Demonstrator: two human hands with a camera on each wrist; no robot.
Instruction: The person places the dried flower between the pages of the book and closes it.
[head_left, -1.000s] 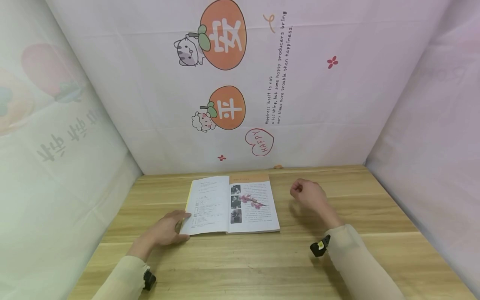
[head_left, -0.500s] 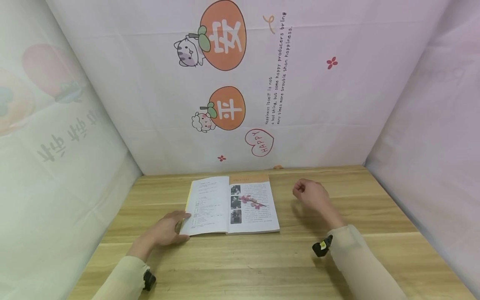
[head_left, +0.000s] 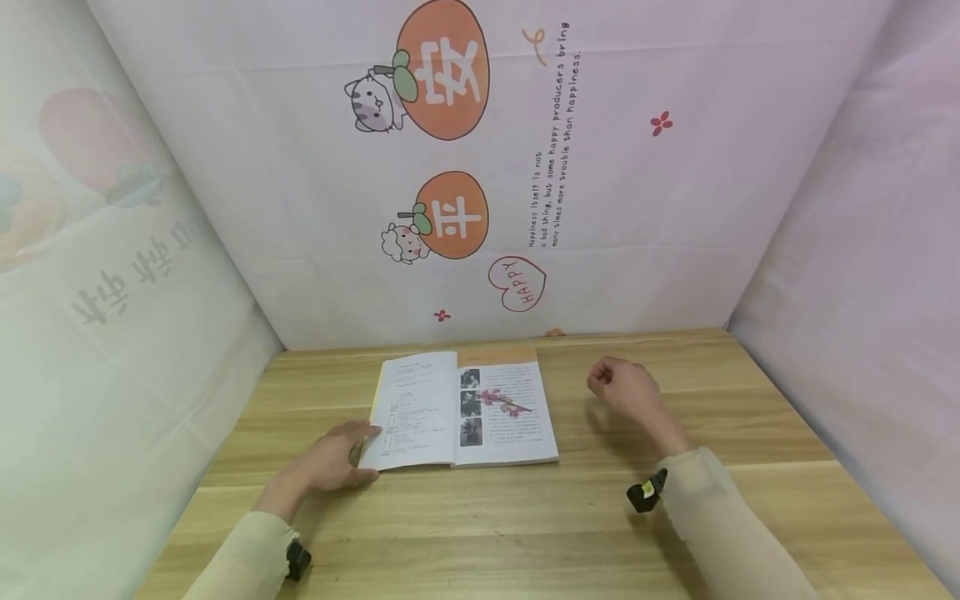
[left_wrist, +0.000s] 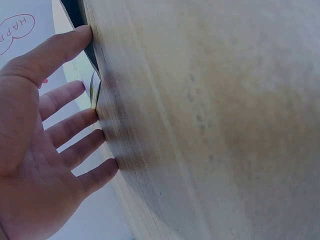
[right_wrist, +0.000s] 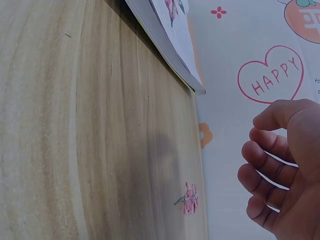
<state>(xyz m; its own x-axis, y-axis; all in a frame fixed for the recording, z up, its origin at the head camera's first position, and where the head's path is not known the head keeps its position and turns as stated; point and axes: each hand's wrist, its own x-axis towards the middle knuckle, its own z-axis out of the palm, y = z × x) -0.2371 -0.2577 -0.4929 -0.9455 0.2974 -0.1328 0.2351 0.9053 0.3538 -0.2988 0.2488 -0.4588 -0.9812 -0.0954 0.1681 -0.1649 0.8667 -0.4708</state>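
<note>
An open book (head_left: 416, 417) lies on the wooden table, with a pink flower sprig (head_left: 506, 402) across its right page. My left hand (head_left: 330, 460) rests at the book's lower left corner; in the left wrist view that hand (left_wrist: 50, 125) has its fingers spread, tips against the book edge and table. Right of the book, my right hand (head_left: 626, 390) is held over the table with fingers loosely curled. Seen from the right wrist, this hand (right_wrist: 287, 160) holds nothing, and a second pink sprig (right_wrist: 189, 200) lies on the table; the head view does not show that one.
White printed cloth (head_left: 637, 208) stands behind the table (head_left: 480, 533), with more cloth at the left and right sides. A black wrist device (head_left: 297, 560) sits at the left sleeve and another (head_left: 647, 492) at the right.
My right hand has shifted slightly to the right. The left hand, the book and the sprig on its page have stayed in place.
</note>
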